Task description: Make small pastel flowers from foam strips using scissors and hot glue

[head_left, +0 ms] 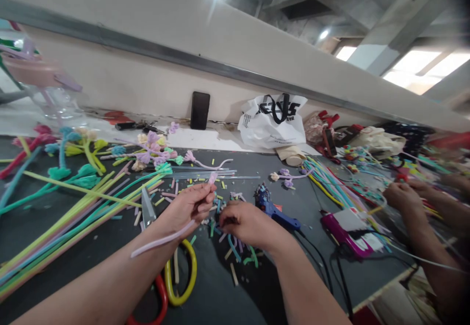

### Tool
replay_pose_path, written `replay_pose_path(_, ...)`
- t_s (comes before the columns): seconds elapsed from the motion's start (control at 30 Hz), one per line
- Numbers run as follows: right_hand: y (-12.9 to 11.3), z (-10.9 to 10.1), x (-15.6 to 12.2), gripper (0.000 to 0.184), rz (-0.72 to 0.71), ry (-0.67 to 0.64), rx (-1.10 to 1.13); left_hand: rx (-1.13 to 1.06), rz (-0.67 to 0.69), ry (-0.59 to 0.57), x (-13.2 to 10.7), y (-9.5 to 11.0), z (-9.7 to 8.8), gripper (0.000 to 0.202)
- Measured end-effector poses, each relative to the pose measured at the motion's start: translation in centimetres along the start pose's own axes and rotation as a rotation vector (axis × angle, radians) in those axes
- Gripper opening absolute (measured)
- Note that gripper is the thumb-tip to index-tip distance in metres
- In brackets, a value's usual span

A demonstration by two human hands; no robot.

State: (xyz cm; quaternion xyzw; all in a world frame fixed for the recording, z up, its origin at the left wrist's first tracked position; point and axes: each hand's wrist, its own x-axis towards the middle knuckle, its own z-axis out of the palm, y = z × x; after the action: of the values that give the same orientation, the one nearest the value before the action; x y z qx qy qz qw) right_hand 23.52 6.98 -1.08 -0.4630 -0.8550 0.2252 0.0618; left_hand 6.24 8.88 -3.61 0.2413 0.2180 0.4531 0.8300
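Observation:
My left hand is closed round a pale lilac pipe cleaner; its fuzzy tip sticks up past my fingers and its tail trails back over my wrist. My right hand rests knuckles-up on the dark table, fingers curled down among short coloured pipe-cleaner offcuts; what they pinch is hidden. A blue glue gun lies just right of that hand. Scissors with yellow and red handles lie under my left forearm.
Long pipe cleaners fan across the left; finished flower stems lie behind. A black phone and a white bag stand by the wall. Another person's hands work at the right, near a pink glue gun.

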Motion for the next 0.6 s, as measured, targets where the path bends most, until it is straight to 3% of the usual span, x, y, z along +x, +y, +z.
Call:
replay_pose_path(0.13,-0.1,-0.3,-0.4,0.008,0.065,0.002,-0.088,0.011,-0.005,-0.027,0.0,-0.1,-0.2,0.012)
replay_pose_path(0.33,-0.7,-1.4,-0.8,0.009,0.172,0.052,0.587,0.139,-0.023,-0.076,-0.2,-0.3,0.1,0.015)
replay_pose_path(0.4,-0.7,-1.5,-0.7,0.009,0.174,0.12,0.685,0.154,-0.024,-0.076,-0.2,-0.4,0.0,0.016)
replay_pose_path(0.53,-0.3,-0.9,-0.1,0.013,0.137,0.164,0.568,0.156,-0.027,-0.066,-0.2,-0.5,-0.2,0.015)
replay_pose_path(0.6,-0.3,-0.3,0.3,0.015,0.049,0.155,0.451,0.149,-0.021,-0.057,-0.1,-0.6,-0.2,0.015)
